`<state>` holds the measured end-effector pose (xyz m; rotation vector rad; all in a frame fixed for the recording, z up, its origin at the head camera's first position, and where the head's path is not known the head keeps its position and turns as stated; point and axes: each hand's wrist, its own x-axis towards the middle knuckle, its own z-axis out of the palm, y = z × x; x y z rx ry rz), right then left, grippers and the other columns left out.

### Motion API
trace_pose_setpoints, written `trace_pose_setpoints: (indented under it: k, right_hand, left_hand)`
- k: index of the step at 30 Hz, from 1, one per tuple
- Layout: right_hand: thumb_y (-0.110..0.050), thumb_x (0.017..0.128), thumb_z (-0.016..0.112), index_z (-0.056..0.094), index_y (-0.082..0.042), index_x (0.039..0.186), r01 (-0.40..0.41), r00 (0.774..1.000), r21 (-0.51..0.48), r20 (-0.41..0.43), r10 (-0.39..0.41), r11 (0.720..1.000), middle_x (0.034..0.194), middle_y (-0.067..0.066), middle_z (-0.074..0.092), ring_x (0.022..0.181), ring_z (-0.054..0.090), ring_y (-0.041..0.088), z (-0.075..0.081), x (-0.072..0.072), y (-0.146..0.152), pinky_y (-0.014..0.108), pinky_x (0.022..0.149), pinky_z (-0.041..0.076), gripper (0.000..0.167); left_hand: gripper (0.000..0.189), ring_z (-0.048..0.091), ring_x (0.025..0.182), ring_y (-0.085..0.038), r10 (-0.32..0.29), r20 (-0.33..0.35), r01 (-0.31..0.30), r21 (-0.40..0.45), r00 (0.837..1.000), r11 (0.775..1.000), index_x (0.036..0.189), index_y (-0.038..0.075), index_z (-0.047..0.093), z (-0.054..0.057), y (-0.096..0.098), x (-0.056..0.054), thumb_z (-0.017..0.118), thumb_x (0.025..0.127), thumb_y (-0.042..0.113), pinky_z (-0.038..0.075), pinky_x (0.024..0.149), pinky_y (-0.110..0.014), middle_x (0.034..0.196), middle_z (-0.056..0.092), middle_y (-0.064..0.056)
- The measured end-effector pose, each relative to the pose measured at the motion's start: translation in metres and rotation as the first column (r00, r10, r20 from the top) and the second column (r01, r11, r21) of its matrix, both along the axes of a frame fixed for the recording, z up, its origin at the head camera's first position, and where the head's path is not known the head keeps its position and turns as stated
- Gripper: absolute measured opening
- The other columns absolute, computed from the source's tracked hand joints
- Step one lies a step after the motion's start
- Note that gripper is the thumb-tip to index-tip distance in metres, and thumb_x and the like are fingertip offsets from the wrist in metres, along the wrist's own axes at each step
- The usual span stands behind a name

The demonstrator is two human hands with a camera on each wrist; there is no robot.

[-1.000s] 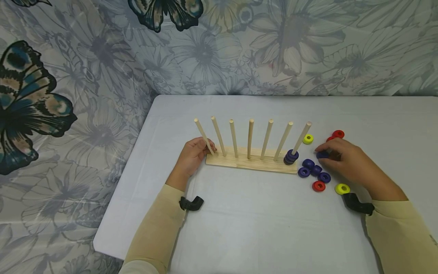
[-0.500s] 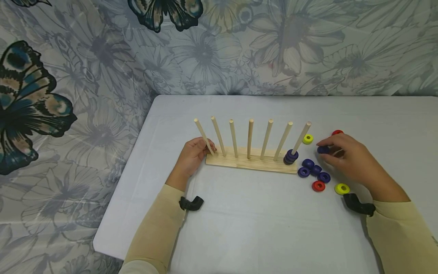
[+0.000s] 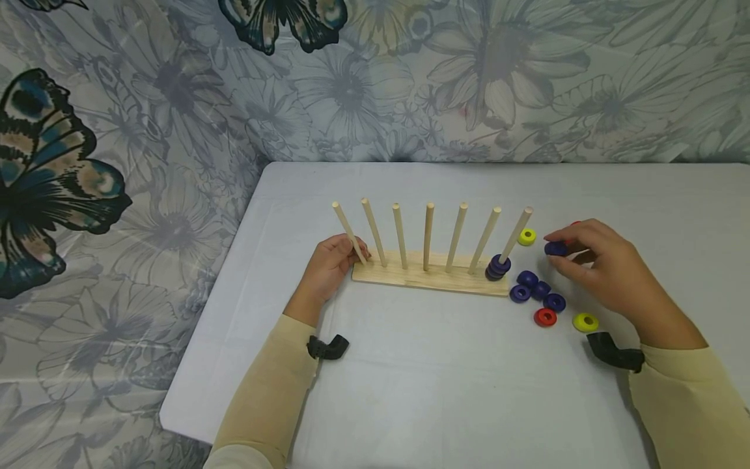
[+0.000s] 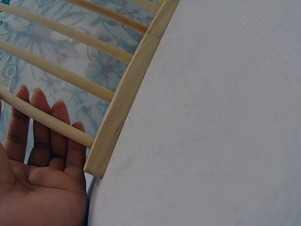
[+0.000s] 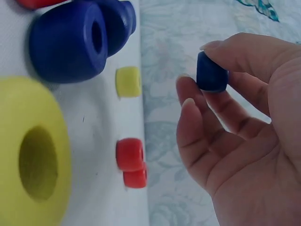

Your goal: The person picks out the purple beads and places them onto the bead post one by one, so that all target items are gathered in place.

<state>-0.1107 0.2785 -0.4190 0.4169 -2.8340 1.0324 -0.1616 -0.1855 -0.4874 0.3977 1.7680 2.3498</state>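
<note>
Currently, left hand (image 3: 327,266) at left-end peg (image 3: 349,233), fingers fairly straight behind it; can't tell whether thumb pinches. Wooden stand (image 3: 430,275) lies toward the table's (image 3: 439,371) far edge, stacked blue rings (image 3: 495,268) low on right-end peg (image 3: 517,233). Just beyond: loose blue rings (image 3: 540,290), red ring (image 3: 545,317), yellow ring (image 3: 586,322). Right hand (image 3: 615,277) pinches one dark-blue ring (image 5: 211,73) above the table.

wht tbl (image 3: 439,391) | gry floral backdrop (image 3: 351,124) behind tbl | lg butterfly print (image 3: 64,182) far L
</note>
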Motion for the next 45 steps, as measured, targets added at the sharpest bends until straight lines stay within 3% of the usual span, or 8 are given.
trace_pose_setpoints:
  k: [3,9,12,30,37,45]
  right_hand:
    - [0.012,0.09,0.084,0.071,0.003,0.127,-0.001,1.0,-0.002,-0.019,0.001,1.0,0.12,0.016,0.062,0.103,0.063,0.032,0.002,0.002,-0.002,-0.002,0.084,0.036,0.041]
    - [0.015,0.086,0.086,0.073,0.001,0.126,-0.006,0.996,-0.028,-0.087,0.003,1.0,0.121,0.015,0.063,0.099,0.054,0.0,0.007,0.005,-0.006,-0.001,0.085,0.038,0.044]
    - [0.017,0.085,0.086,0.074,0.002,0.125,-0.013,0.992,-0.044,-0.124,0.007,0.999,0.12,0.014,0.064,0.098,0.052,-0.007,0.011,0.007,-0.009,0.0,0.086,0.04,0.044]
    - [0.026,0.077,0.086,0.074,0.007,0.121,-0.018,0.967,-0.16,-0.252,-0.023,0.987,0.111,0.005,0.066,0.094,0.057,-0.002,0.032,0.017,-0.02,0.004,0.086,0.045,0.05]
    - [0.034,0.071,0.083,0.074,0.009,0.119,-0.06,0.957,-0.219,-0.291,-0.006,0.974,0.11,-0.001,0.066,0.093,0.059,0.002,0.038,0.019,-0.022,0.007,0.086,0.048,0.055]
    - [0.038,0.069,0.077,0.073,0.013,0.118,-0.124,0.944,-0.281,-0.33,0.025,0.952,0.111,0.011,0.07,0.095,0.065,0.006,0.049,0.021,-0.027,0.013,0.09,0.051,0.055]
  left_hand:
    - [0.047,0.071,0.098,-0.02,0.001,-0.002,-0.001,0.0,1.0,1.0,0.098,0.012,0.078,0.0,0.0,0.0,0.075,0.094,0.059,0.055,0.091,-0.031,0.098,0.071,-0.006]
    - [0.046,0.071,0.097,-0.02,0.003,0.0,-0.003,0.001,1.0,1.0,0.098,0.013,0.078,0.0,0.0,0.0,0.076,0.094,0.058,0.055,0.092,-0.031,0.098,0.071,-0.005]
    - [0.047,0.071,0.097,-0.02,0.001,-0.002,-0.001,0.001,1.0,1.0,0.098,0.012,0.078,0.001,0.001,0.001,0.075,0.094,0.058,0.055,0.092,-0.031,0.098,0.072,-0.005]
    - [0.046,0.071,0.097,-0.02,-0.003,-0.009,0.003,0.008,1.0,1.0,0.098,0.012,0.078,0.0,0.0,0.001,0.075,0.094,0.057,0.055,0.091,-0.031,0.098,0.071,-0.007]
    - [0.045,0.071,0.098,-0.02,-0.006,-0.01,0.006,0.014,1.0,1.0,0.099,0.012,0.078,0.002,0.001,0.002,0.074,0.094,0.057,0.055,0.091,-0.031,0.099,0.072,-0.007]
    - [0.048,0.071,0.098,-0.02,-0.005,-0.006,0.005,0.009,1.0,1.0,0.099,0.011,0.078,0.0,0.001,0.001,0.074,0.094,0.058,0.055,0.092,-0.031,0.099,0.072,-0.007]
